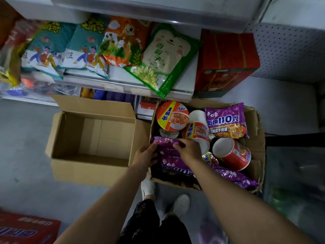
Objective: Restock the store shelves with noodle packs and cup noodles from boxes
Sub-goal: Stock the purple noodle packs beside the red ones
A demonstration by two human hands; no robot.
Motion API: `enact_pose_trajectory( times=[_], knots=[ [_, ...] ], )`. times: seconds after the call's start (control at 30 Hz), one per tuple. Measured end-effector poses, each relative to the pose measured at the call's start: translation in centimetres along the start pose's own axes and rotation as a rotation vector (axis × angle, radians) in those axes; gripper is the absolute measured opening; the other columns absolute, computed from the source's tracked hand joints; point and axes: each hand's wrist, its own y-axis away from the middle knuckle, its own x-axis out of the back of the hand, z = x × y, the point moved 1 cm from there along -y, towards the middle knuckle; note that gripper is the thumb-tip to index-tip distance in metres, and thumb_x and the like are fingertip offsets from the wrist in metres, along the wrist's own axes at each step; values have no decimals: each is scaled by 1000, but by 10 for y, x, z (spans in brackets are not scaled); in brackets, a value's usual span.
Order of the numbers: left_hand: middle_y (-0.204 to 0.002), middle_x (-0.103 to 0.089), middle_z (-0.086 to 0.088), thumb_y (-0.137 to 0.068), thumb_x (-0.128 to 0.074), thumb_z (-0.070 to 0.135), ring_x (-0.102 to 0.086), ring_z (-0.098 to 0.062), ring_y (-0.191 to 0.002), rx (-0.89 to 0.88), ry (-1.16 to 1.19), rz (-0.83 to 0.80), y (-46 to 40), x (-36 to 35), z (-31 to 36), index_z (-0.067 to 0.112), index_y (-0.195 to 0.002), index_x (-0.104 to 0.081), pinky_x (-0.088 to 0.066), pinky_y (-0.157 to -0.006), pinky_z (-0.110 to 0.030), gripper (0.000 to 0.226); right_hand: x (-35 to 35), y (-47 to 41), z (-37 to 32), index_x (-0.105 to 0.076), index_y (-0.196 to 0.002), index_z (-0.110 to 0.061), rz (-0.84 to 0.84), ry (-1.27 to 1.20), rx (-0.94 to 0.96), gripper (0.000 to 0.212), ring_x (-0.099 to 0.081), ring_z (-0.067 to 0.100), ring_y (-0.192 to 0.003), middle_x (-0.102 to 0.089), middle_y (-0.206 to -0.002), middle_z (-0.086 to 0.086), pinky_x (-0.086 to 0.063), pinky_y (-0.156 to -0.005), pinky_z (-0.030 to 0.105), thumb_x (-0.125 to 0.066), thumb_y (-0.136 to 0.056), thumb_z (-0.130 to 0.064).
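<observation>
Nearest us, our own feet on the grey floor, both forearms reaching down into the worn carton (260, 152) on the right.

Left hand (145, 155) lies against the near-left end of a purple noodle pack (166, 142), fingers bent onto the wrapper. Right hand (189, 149) comes over the top of the same pack, fingers curled down on its upper edge. We read both as gripping it; it has not left the box.

Under it, more purple packs (175, 164) stacked along the near side, another (235, 176) sliding toward the right corner. Beyond: red cup noodles, one on its side (233, 154), one tilted (197, 132), one upright showing its lid (172, 115), and a purple pack face-up (226, 120) at the far right.

Handling, as we judge it: packs are light, film slick and crinkly, the noodle block inside brittle (squeeze it and it cracks). Best taken by the flat ends or broad faces, not pinched mid-pack. Cups are light and thin-walled; hold around the body.

To the left, an empty cardboard box (91, 166), flaps open.

Farther on, the shelf (182, 85) with snack bags, a green one (167, 59) overhanging its edge, a red case (226, 62) beside it.
</observation>
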Motion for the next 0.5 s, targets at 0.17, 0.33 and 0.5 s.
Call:
enact_pose_trajectory(
  times=[0.17,0.33,0.5],
  knots=[
    [-118,-65,-10,-93,-67,41,-63,-21,-106,-6,-10,-19,2,9,2,9,-130,-57,-53,-82,-33,50,18,6,-10,-74,-106,-6,76,-184,-50,37,-60,24,-88,-71,-99,13,-47,-77,36,-58,-101,-39],
    [-118,-65,-8,-93,-67,42,-62,-18,-106,-14,-21,-15,25,3,14,11,-127,-58,-53,-85,-33,47,55,26,-21,-69,-106,-6,138,-377,-110,44,-64,26,-97,-69,-105,12,-56,-91,46,-52,-102,-46],
    [-118,-69,-6,-80,-74,58,-70,-20,-98,-142,-23,-37,65,-12,31,21,-128,-60,-55,-67,-31,63,95,57,-38,-66,-110,-14,144,-465,-90,40,-64,15,-94,-67,-107,3,-50,-70,28,-44,-105,-47]
  ],
)
